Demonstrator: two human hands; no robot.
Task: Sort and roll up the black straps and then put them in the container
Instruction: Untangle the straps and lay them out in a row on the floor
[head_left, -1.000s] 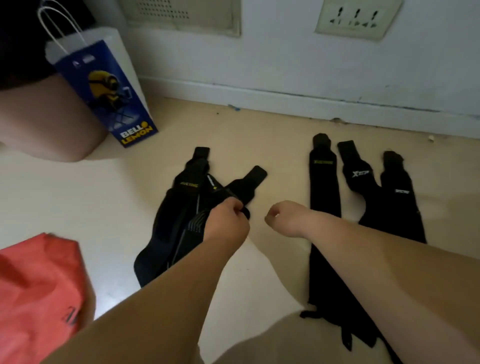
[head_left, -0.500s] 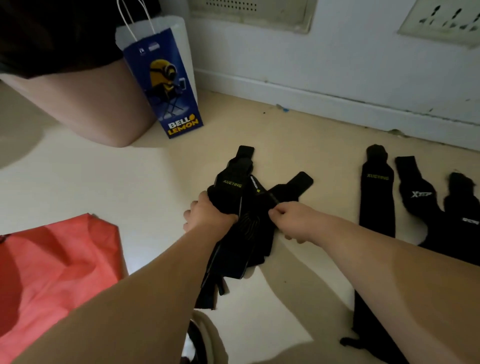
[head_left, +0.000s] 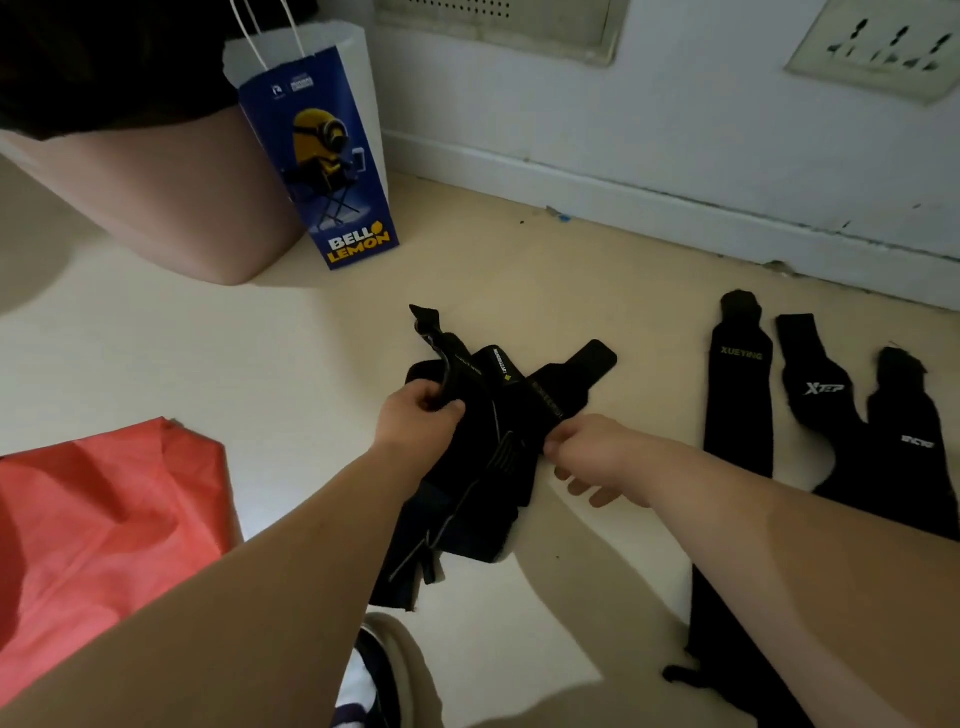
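Observation:
A tangled pile of black straps (head_left: 483, 483) lies on the beige floor in the middle. My left hand (head_left: 418, 418) grips one strap of the pile near its upper end, which curls upward. My right hand (head_left: 587, 452) pinches another strap at the pile's right edge, its lower fingers loose. Three more black straps lie flat to the right: one marked XUEYING (head_left: 740, 395), one marked XTEP (head_left: 810, 374) and a third (head_left: 906, 441). A blue and white paper bag (head_left: 322, 150) stands upright against the wall at the back left.
A red cloth bag (head_left: 98, 525) lies on the floor at the left. A person's bare leg (head_left: 171, 192) rests beside the paper bag. The white wall and skirting run along the back. My shoe (head_left: 384, 670) shows at the bottom.
My left hand has closed round a strap and lifted its end, which now curls up. My right hand keeps its pinch on the pile's right side. The view has shifted slightly closer.

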